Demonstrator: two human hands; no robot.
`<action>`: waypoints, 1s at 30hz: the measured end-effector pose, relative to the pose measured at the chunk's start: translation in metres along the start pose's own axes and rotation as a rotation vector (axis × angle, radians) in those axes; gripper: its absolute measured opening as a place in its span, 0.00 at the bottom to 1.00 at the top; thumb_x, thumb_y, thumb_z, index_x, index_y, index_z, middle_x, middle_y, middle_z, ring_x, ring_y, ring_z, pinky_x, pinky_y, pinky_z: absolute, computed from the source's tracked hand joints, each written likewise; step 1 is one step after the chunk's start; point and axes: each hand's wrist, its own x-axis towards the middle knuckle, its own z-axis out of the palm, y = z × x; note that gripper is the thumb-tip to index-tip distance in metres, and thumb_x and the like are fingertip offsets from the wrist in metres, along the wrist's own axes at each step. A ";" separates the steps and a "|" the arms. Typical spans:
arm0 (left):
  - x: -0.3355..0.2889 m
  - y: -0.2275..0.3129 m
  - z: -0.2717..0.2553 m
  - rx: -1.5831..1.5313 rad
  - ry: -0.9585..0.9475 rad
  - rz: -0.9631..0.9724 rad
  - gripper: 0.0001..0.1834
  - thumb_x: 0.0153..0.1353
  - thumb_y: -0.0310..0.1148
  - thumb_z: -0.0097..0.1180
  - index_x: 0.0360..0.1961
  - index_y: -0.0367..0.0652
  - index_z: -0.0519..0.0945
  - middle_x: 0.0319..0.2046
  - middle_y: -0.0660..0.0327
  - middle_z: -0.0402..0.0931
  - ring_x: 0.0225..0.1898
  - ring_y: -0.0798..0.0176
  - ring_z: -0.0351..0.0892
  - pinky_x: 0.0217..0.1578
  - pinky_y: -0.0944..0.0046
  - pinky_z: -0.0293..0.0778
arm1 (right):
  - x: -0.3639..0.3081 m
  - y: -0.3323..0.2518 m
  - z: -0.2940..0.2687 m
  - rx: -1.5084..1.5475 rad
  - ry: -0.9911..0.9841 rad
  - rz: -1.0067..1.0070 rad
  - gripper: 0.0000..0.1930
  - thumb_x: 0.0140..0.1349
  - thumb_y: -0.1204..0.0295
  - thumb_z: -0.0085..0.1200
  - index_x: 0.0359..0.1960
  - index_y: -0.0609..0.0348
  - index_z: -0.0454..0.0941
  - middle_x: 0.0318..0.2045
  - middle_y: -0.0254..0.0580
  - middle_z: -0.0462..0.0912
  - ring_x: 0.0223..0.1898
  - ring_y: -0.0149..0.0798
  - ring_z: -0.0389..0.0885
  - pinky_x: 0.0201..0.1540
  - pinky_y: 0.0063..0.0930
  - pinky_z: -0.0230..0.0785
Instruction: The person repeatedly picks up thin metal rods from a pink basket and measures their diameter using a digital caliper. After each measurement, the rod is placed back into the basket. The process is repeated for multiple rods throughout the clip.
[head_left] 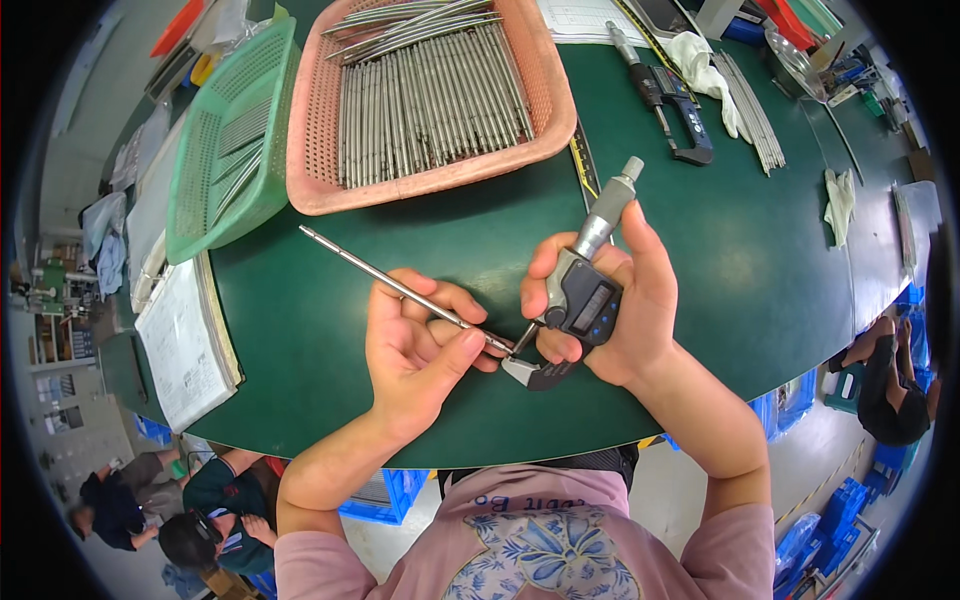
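Over the green tabletop, my left hand (pixel 418 345) pinches a slim steel rod (pixel 375 272) near its lower end. The rod slants from upper left down to the right. My right hand (pixel 640 300) is wrapped round a digital micrometer (pixel 582 292), its thimble pointing up and its curved frame at the bottom. The rod's lower tip sits at the gap between the micrometer's measuring faces; whether both faces touch it I cannot tell. A pink plastic basket (pixel 430 190) beyond my hands holds many similar steel rods (pixel 430 100), mostly in a row, with several lying across the top.
Left of the pink basket stands a green basket (pixel 190 225) with some rods. An open folder of papers (pixel 185 335) lies at the left edge. Another micrometer (pixel 665 95), white gloves (pixel 705 80) and a row of thin rods (pixel 750 110) lie far right. People sit beyond the table at both sides.
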 end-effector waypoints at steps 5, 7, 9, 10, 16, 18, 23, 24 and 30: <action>0.000 0.000 0.000 -0.010 0.003 0.004 0.24 0.52 0.15 0.50 0.45 0.43 0.54 0.36 0.52 0.67 0.31 0.62 0.78 0.29 0.70 0.79 | -0.001 -0.001 0.003 -0.018 0.019 0.003 0.41 0.54 0.35 0.22 0.33 0.66 0.71 0.22 0.48 0.76 0.11 0.35 0.68 0.17 0.23 0.64; 0.001 0.000 0.001 -0.017 0.023 0.000 0.24 0.52 0.16 0.51 0.45 0.43 0.55 0.36 0.52 0.68 0.31 0.62 0.78 0.29 0.70 0.78 | -0.001 0.000 0.003 -0.030 0.015 -0.002 0.41 0.54 0.35 0.22 0.33 0.67 0.71 0.22 0.48 0.76 0.11 0.35 0.69 0.17 0.23 0.64; 0.001 -0.001 -0.002 0.003 0.025 0.003 0.23 0.52 0.16 0.52 0.45 0.43 0.55 0.35 0.53 0.68 0.31 0.62 0.78 0.29 0.70 0.78 | 0.000 0.001 0.001 -0.033 0.009 -0.006 0.41 0.55 0.35 0.22 0.34 0.67 0.71 0.23 0.48 0.76 0.11 0.35 0.69 0.17 0.23 0.64; 0.001 -0.001 -0.002 0.013 0.027 0.006 0.23 0.52 0.16 0.52 0.44 0.43 0.56 0.35 0.53 0.69 0.30 0.62 0.78 0.29 0.70 0.78 | -0.001 0.001 0.002 -0.027 0.010 -0.009 0.41 0.55 0.36 0.22 0.34 0.67 0.71 0.22 0.48 0.76 0.11 0.35 0.69 0.17 0.23 0.64; 0.001 0.000 0.001 0.033 0.055 -0.016 0.23 0.53 0.23 0.54 0.46 0.44 0.57 0.33 0.57 0.69 0.28 0.62 0.77 0.26 0.70 0.78 | 0.000 -0.001 0.002 0.006 0.024 0.031 0.39 0.58 0.38 0.20 0.34 0.67 0.71 0.22 0.47 0.75 0.11 0.35 0.67 0.16 0.24 0.62; 0.001 0.000 0.002 0.000 0.041 -0.021 0.23 0.53 0.22 0.54 0.46 0.44 0.57 0.33 0.57 0.68 0.29 0.60 0.78 0.26 0.69 0.78 | -0.001 -0.002 0.003 0.019 0.038 0.045 0.39 0.58 0.39 0.19 0.34 0.67 0.71 0.22 0.47 0.75 0.11 0.35 0.67 0.16 0.25 0.62; 0.001 0.002 -0.002 -0.083 -0.065 -0.005 0.22 0.54 0.16 0.48 0.47 0.43 0.55 0.36 0.53 0.68 0.37 0.53 0.78 0.32 0.68 0.78 | 0.000 -0.002 0.001 0.047 0.027 0.062 0.39 0.58 0.40 0.20 0.35 0.68 0.71 0.22 0.48 0.75 0.11 0.35 0.67 0.17 0.25 0.62; 0.001 0.002 -0.001 -0.085 -0.068 -0.002 0.23 0.54 0.15 0.48 0.47 0.43 0.55 0.36 0.53 0.68 0.37 0.53 0.78 0.32 0.68 0.78 | 0.000 -0.002 0.001 0.055 0.017 0.062 0.39 0.58 0.40 0.20 0.35 0.68 0.71 0.22 0.48 0.75 0.11 0.35 0.67 0.17 0.25 0.62; 0.000 0.002 -0.002 -0.084 -0.076 0.006 0.23 0.54 0.15 0.47 0.47 0.43 0.55 0.36 0.53 0.68 0.37 0.52 0.78 0.32 0.68 0.78 | -0.001 -0.002 0.002 0.048 0.029 0.052 0.39 0.56 0.38 0.23 0.34 0.67 0.71 0.22 0.48 0.75 0.11 0.35 0.67 0.17 0.25 0.62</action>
